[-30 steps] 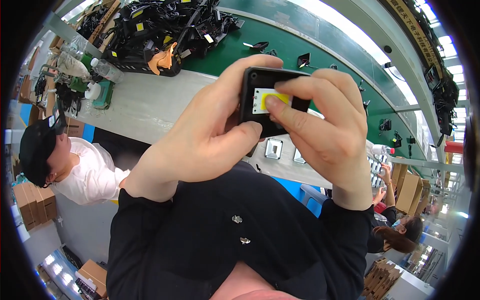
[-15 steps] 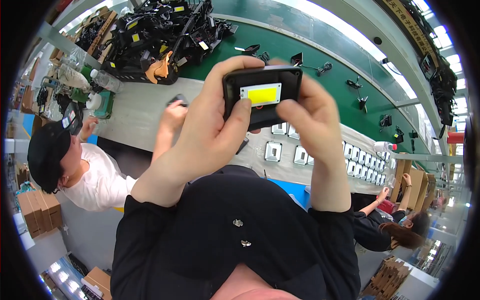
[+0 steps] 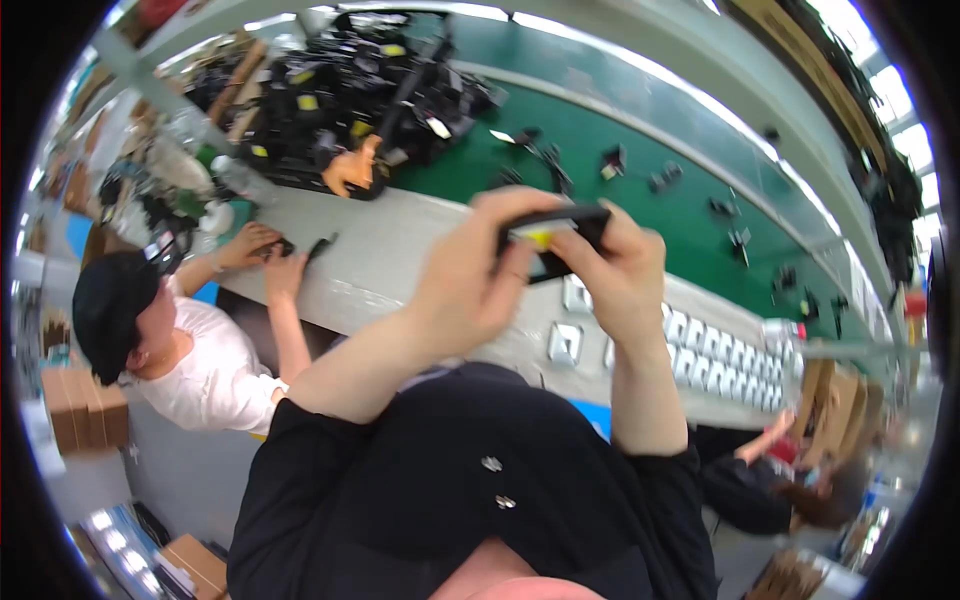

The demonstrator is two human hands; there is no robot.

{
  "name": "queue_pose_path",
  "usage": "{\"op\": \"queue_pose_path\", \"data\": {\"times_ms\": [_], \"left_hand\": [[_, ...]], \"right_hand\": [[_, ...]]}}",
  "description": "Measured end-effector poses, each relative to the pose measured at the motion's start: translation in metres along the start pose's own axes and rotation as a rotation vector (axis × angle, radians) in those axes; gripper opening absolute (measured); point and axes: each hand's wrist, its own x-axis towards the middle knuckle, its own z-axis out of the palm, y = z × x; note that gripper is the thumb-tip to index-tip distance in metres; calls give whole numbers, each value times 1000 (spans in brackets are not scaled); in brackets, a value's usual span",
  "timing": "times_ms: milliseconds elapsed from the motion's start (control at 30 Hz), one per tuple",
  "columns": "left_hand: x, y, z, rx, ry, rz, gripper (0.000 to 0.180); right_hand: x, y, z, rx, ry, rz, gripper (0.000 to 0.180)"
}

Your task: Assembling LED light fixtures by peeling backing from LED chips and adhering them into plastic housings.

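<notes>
Head view: both hands raised over the grey workbench (image 3: pixel 400 265), closed round a small black device w/ yellow patch (image 3: pixel 548 232). Left hand (image 3: pixel 470 285) wraps its left end, thumb on top, fingers curled beneath. Right hand (image 3: pixel 620 280) grips the right end, fingers over the top edge. Device sits edge-on betw. the two hands, above a row of small white square parts (image 3: pixel 720 350). Behind: green conveyor belt (image 3: pixel 640 150), pile of black parts (image 3: pixel 340 90). Co-worker in white shirt (image 3: pixel 190 375) at left, hands on bench.
</notes>
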Motion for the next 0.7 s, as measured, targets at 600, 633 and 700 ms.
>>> {"op": "queue_pose_path", "data": {"times_ms": [600, 633, 700], "left_hand": [[120, -238, -227, 990, 603, -438, 58], [106, -236, -213, 975, 543, -291, 51], [79, -231, -173, 843, 430, -46, 35]], "right_hand": [[186, 327, 59, -748, -54, 432, 66], [202, 339, 63, -731, -38, 474, 66], [226, 367, 71, -779, -10, 459, 53]]}}
